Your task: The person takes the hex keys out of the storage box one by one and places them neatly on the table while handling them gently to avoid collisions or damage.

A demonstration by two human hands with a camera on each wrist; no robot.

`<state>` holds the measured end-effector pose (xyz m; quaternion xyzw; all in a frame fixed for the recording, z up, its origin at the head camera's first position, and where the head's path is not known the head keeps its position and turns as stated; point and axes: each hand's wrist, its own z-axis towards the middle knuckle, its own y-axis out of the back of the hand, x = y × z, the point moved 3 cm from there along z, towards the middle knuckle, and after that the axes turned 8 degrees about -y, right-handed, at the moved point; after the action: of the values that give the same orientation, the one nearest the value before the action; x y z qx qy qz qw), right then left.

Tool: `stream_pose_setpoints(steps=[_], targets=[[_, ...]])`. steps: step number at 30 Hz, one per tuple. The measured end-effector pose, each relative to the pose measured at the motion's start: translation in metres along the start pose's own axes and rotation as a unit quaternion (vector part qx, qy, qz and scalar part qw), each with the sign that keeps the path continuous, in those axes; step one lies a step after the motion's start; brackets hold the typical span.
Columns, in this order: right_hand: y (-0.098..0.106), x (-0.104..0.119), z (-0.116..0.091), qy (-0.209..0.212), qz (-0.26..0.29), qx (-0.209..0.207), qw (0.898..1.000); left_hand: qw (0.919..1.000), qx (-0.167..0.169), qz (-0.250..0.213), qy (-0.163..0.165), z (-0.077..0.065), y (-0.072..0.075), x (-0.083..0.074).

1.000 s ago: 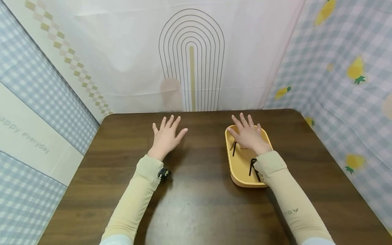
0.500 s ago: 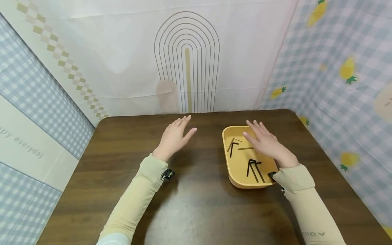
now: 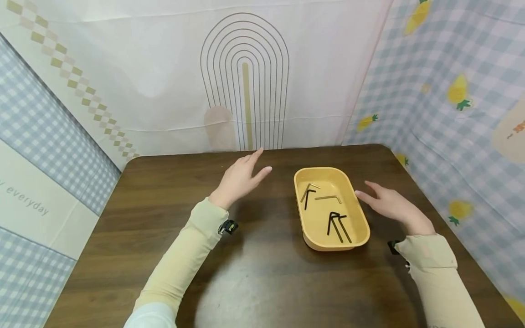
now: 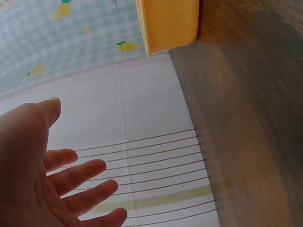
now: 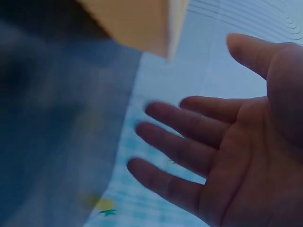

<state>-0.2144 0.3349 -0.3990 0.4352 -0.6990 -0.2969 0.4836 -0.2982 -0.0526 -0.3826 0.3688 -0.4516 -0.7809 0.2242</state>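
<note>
On the table's right half stands a yellow plastic basket (image 3: 321, 230). Several hex keys lie in it: black ones (image 3: 337, 226) toward the near end, another black one (image 3: 307, 199) and brass-coloured ones (image 3: 326, 197) farther back. Just right of the basket is my right hand (image 3: 389, 204), fingers extended and palm turned toward it; the thumb tip appears close to the rim, and whether it touches I cannot tell. My left hand (image 3: 237, 181) hovers over the table left of the basket, holding nothing. Its fingers (image 4: 85, 175) are spread and relaxed in the left wrist view.
The brown wooden table (image 3: 262, 282) has a white printed cloth (image 3: 172, 82) hanging behind its far edge. Checked cloth with pineapples (image 3: 434, 136) hangs at the right, more checked cloth at the left. Small black devices (image 3: 229, 226) sit at both wrists.
My right hand has moved right, from over the basket to beside it, uncovering the hex keys. The left hand has shifted slightly right and turned its palm inward. The basket holds its place.
</note>
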Motion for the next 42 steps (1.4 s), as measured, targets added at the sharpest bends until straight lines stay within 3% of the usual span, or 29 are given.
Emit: stream_pose_setpoints(steps=[3, 12, 22, 31, 42], targets=[[-0.008, -0.009, -0.001, -0.001, -0.008, 0.013, 1.0, 1.0, 0.004, -0.006, -0.003, 0.006, -0.001, -0.003], [-0.022, -0.016, 0.0, 0.014, 0.041, 0.037, 0.998, 0.9993, 0.016, -0.014, -0.029, 0.028, -0.006, -0.018], [-0.034, -0.023, -0.001, 0.007, 0.056, 0.054, 0.997, 0.9954, 0.056, -0.043, -0.065, 0.049, -0.031, -0.048], [-0.032, -0.02, 0.0, 0.047, 0.051, 0.042, 0.997, 0.9874, 0.107, -0.084, -0.081, 0.068, -0.053, -0.067], [-0.033, -0.017, 0.006, 0.051, 0.053, 0.043, 0.996, 0.975, 0.163, -0.135, -0.068, 0.078, -0.082, -0.079]])
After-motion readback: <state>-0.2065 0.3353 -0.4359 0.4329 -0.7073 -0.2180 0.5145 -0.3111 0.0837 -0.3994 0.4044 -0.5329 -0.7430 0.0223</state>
